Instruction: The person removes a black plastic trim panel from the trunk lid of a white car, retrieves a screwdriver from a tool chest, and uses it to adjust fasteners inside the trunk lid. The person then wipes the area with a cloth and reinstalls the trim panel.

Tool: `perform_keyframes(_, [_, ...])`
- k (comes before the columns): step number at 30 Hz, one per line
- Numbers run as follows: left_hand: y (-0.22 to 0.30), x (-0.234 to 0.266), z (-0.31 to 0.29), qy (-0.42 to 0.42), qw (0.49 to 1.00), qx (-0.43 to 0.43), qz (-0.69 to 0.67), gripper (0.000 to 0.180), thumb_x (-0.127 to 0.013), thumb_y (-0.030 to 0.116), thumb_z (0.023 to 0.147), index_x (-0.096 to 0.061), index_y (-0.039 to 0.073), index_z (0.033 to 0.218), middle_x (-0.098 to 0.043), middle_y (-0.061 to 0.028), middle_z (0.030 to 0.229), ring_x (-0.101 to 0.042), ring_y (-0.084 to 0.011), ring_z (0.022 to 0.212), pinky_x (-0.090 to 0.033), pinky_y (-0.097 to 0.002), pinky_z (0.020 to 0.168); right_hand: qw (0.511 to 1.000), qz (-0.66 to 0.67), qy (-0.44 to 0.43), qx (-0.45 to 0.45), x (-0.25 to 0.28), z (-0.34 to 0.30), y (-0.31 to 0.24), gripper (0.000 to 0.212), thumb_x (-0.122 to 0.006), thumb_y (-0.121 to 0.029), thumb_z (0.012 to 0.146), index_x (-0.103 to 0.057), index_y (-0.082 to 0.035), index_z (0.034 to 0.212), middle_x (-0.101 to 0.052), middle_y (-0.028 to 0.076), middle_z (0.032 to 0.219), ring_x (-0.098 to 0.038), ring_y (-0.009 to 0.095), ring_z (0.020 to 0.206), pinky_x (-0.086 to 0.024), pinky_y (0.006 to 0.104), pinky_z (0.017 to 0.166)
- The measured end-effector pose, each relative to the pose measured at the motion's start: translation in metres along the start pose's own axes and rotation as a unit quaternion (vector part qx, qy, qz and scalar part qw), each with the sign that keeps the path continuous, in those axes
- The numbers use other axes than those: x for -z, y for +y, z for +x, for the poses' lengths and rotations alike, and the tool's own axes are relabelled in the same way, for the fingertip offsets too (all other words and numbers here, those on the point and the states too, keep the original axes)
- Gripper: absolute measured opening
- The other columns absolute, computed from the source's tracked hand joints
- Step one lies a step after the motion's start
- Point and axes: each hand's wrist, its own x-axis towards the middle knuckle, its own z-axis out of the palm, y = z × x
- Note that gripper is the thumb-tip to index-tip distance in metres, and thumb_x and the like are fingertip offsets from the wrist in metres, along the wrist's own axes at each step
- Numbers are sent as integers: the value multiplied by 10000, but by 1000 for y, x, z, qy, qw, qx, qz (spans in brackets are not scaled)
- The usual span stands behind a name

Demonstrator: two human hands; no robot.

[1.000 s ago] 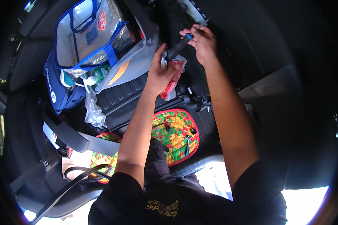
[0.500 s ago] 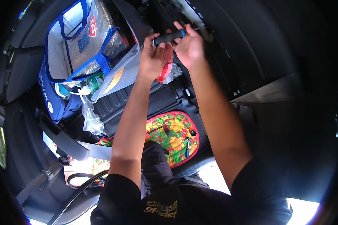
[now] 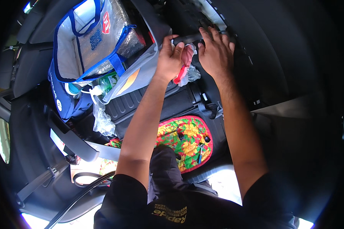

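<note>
My left hand (image 3: 170, 59) is closed around the dark handle of a screwdriver (image 3: 190, 38), which points right toward the black trim panel (image 3: 252, 42). My right hand (image 3: 218, 53) is spread beside it, back upward, fingers stretched over the tool's far end and hiding its shaft and tip. Whether the tip touches anything cannot be seen. Just below the tool, between my hands, hang a red cloth-like bundle (image 3: 187, 57) and a clear plastic bag (image 3: 194, 73). A translucent grey sheet (image 3: 135, 78) slants beside my left wrist.
A silver cooler bag (image 3: 103, 42) with blue edging stands open at upper left, a green bottle (image 3: 110, 81) below it. A floral mat (image 3: 189, 131) carries a small blue-handled tool (image 3: 200, 154). A black rubber strip (image 3: 78, 198) loops at lower left. A dark seat belt buckle (image 3: 208, 108) lies below my right hand.
My right hand has turned from palm up to back up, its fingers now over the screwdriver's far end. My left hand keeps its grip. The whole view has shifted slightly.
</note>
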Motion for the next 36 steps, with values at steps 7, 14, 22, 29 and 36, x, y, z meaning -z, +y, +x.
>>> perform_keyframes(7, [-3, 3, 7, -30, 999, -8, 31, 323, -596, 132, 1125, -481, 34, 1410, -724, -83, 1036, -650, -108, 953, -538, -275, 858, 1000, 9, 14, -19, -21, 1, 4, 440, -656, -324, 1051, -636, -117, 1438, -664, 114, 1424, -641, 256, 1293, -389, 464, 1074])
perform_keyframes(14, [-2, 7, 9, -38, 998, -32, 33, 334, -612, 152, 1120, -490, 37, 1409, -724, -87, 1045, -650, -111, 950, -541, -281, 856, 999, 22, -6, -23, -17, 1, 4, 435, -647, -349, 1067, -623, -118, 1435, -673, 77, 1388, -680, 271, 1223, -402, 479, 1066])
perform_keyframes(22, [0, 6, 10, -33, 997, -19, 60, 322, -610, 154, 1127, -506, 31, 1406, -709, -90, 1105, -659, -109, 1004, -547, -272, 902, 999, 14, 5, -29, -20, 2, 4, 432, -647, -361, 1066, -631, -129, 1429, -673, 76, 1386, -696, 261, 1190, -405, 475, 1053])
perform_keyframes(29, [-3, 7, 9, -36, 997, -31, 64, 314, -607, 148, 1129, -505, 26, 1400, -699, -87, 1124, -657, -101, 996, -551, -267, 900, 999, 22, -9, -33, -19, 3, 4, 446, -645, -367, 1066, -618, -137, 1446, -656, 81, 1416, -683, 262, 1215, -404, 473, 1065])
perform_keyframes(36, [3, 9, 11, -37, 996, -31, 79, 334, -638, 169, 1108, -519, 30, 1388, -715, -109, 1134, -663, -135, 1032, -538, -295, 938, 999, 19, -18, -46, -19, 3, 4, 446, -648, -371, 1065, -622, -138, 1444, -657, 78, 1407, -681, 259, 1206, -409, 467, 1063])
